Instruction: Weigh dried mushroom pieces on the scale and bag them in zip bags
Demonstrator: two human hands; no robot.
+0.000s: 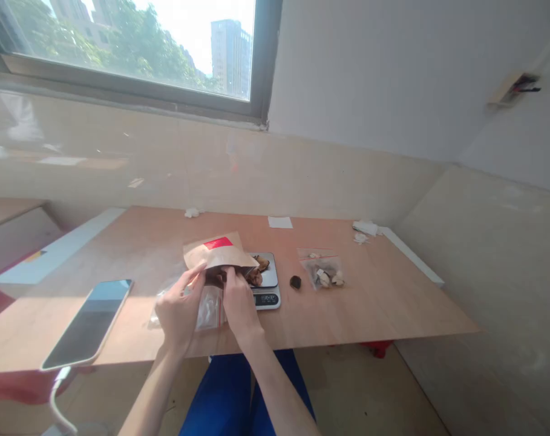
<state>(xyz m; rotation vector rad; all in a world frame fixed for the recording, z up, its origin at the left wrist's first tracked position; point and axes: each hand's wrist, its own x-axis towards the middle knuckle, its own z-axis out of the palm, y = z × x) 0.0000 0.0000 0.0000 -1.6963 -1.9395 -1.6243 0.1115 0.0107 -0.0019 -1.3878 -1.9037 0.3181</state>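
A brown kraft paper bag [232, 255] with a red label is tilted above the table, its mouth facing me. My left hand [181, 306] grips the bag's left edge between thumb and fingers. At the bag's mouth, my right hand [239, 298] is closed on the lower edge, its fingertips partly hidden inside. Behind the bag sits a white kitchen scale [271, 280], partly covered, with brown dried pieces [255, 277] on its plate; they look like dried mushrooms. Clear zip bags [209, 309] lie under my hands.
Right of the scale lie a dark round piece [295, 282] and a zip bag [320, 270] of pale dried pieces. A phone [88, 324] with a white cable [57, 393] rests at the left front edge. White paper [280, 222] lies near the wall.
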